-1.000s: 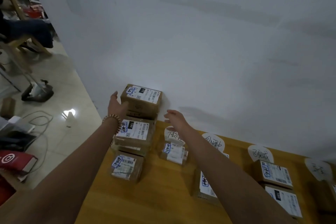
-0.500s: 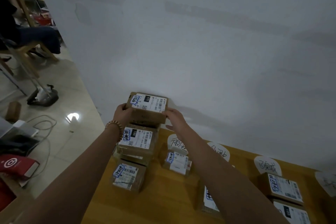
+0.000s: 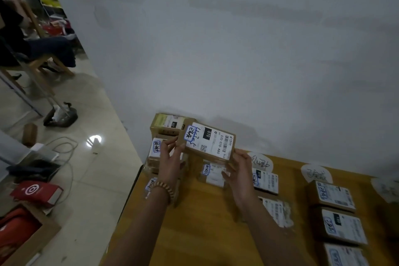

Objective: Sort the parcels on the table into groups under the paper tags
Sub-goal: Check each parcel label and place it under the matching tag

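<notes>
Cardboard parcel [image 3: 208, 142] is up in the air over the far-left corner of the bench [image 3: 205, 227]. Left hand [image 3: 171, 162] pinches one end, right hand [image 3: 240, 173] grips the other. Risks: the fingertip hold slips, or the parcel clips the stack [image 3: 166, 125] behind. Misread label = wrong tag [image 3: 316, 174].

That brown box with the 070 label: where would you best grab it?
By its two short ends, from either side, as the left hand and right hand pinch the 070 box: it is flat and oblong, and this leaves the label uncovered.
</notes>
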